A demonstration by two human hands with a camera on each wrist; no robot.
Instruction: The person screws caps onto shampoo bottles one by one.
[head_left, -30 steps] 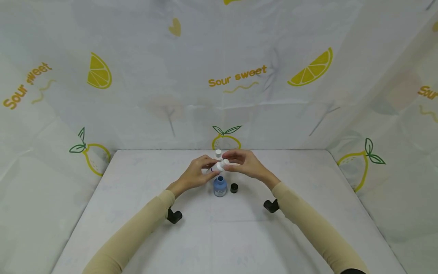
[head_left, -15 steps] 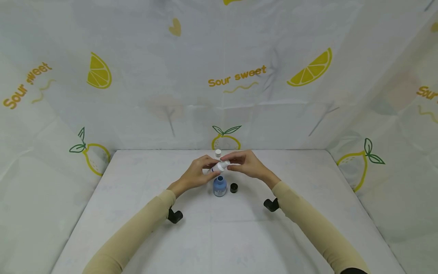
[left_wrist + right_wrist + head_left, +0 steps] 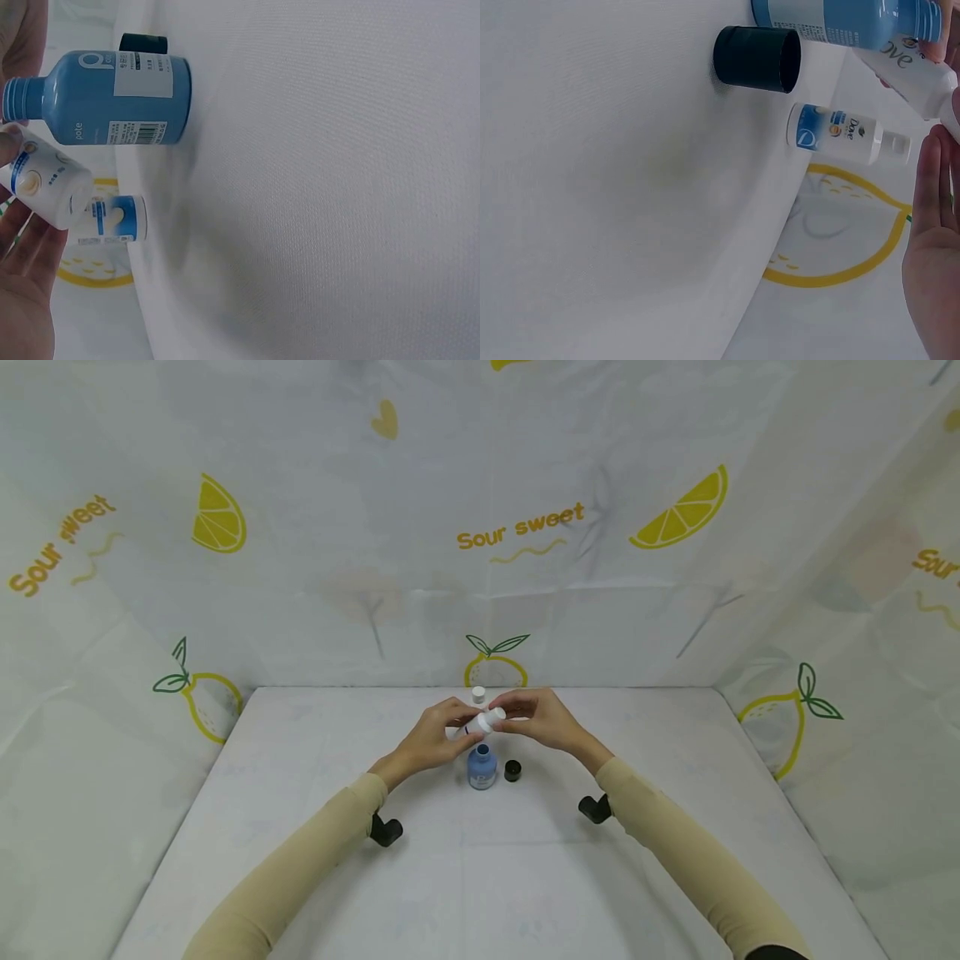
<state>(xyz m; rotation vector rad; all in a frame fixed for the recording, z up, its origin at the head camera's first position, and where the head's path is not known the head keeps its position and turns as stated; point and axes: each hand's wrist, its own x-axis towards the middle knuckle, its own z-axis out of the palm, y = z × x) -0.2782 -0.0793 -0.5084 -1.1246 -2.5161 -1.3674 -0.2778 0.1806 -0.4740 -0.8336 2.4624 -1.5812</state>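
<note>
In the head view, my left hand (image 3: 429,737) grips a small white Dove bottle (image 3: 51,178), tilted with its capped end up toward the right. Thumb and fingers of my right hand (image 3: 551,720) are at the white cap (image 3: 497,715) of that bottle, around its sides. Just below, a blue bottle (image 3: 482,771) stands upright on the table, its threaded neck uncovered. Next to it on the right lies a black cap (image 3: 513,771). Behind the hands stands a second white Dove bottle (image 3: 836,133), with its cap on.
The white table (image 3: 465,893) ends at a hanging backdrop (image 3: 420,610) printed with lemons and lettering. Black wrist mounts (image 3: 595,810) jut from both sleeves.
The right fingers have shifted slightly around the cap of the held bottle, leaving more of it showing than half a second ago. The bottles and black cap on the table stay put.
</note>
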